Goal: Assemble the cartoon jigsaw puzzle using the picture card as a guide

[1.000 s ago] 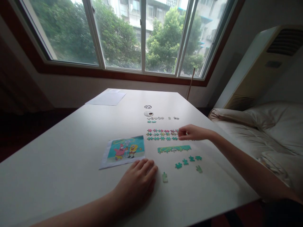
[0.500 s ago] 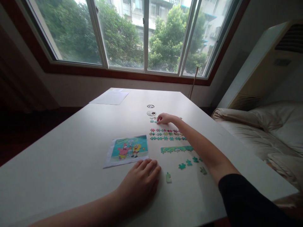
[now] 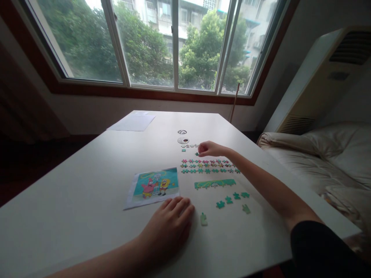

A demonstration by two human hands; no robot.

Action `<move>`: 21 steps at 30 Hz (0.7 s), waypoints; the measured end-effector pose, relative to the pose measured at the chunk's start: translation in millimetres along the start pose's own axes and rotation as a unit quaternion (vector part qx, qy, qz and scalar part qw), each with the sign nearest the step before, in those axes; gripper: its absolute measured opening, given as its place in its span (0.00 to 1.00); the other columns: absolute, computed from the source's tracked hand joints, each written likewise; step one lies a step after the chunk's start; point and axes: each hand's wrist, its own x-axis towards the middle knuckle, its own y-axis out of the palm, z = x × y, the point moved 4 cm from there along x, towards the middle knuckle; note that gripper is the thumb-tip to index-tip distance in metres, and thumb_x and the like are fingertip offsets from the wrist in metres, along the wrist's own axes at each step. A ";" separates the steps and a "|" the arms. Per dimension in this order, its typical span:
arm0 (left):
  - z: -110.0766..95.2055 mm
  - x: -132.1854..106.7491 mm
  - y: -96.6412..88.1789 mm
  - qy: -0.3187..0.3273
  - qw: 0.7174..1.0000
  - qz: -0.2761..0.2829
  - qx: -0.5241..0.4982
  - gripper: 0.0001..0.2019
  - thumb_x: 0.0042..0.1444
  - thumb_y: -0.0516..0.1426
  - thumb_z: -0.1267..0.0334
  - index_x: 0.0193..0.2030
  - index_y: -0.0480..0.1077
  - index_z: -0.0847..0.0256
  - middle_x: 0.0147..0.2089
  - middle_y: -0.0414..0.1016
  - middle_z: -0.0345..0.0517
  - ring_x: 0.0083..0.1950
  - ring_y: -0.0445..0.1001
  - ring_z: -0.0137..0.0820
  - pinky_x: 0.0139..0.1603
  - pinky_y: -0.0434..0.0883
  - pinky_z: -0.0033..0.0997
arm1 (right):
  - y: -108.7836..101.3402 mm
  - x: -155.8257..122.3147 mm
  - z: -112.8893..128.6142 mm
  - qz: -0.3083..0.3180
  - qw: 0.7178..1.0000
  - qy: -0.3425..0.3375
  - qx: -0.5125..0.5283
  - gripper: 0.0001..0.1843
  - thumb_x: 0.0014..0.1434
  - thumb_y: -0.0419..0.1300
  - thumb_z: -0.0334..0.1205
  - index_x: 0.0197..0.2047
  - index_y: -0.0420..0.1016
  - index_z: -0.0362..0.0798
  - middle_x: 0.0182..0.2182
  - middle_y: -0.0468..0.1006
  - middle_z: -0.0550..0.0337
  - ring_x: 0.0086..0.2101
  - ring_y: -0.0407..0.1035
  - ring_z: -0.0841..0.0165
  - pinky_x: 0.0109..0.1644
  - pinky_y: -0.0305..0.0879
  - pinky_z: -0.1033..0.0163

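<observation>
The right hand (image 3: 211, 148) was stretched across the white worktop (image 3: 87, 200), its grip pinched shut on a small teal puzzle piece (image 3: 197, 154) just beyond the sorted rows of pieces (image 3: 208, 166). Two small round dishes (image 3: 182, 140) sat farther back, their contents too small to tell. The left hand (image 3: 169, 224) lay flat with its grip open and empty, fingertips near the picture card (image 3: 153, 187), with a pale loose piece (image 3: 203, 219) just beside it.

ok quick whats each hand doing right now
Left hand: open, flat on the table beside the cartoon picture, holding nothing.
Right hand: fingers curled by a small teal puzzle piece; grip cannot be told.
</observation>
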 end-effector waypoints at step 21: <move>-1.0 1.0 0.1 -0.002 1.000 -0.009 0.009 0.15 0.54 0.47 0.73 0.47 0.66 0.62 0.49 0.69 0.53 0.49 0.66 0.42 0.48 0.68 0.47 | -27.4 -144.2 -39.9 0.121 0.985 0.063 -0.101 0.14 0.51 0.60 0.47 0.31 0.70 0.43 0.24 0.67 0.63 0.25 0.59 0.74 0.29 0.55 0.69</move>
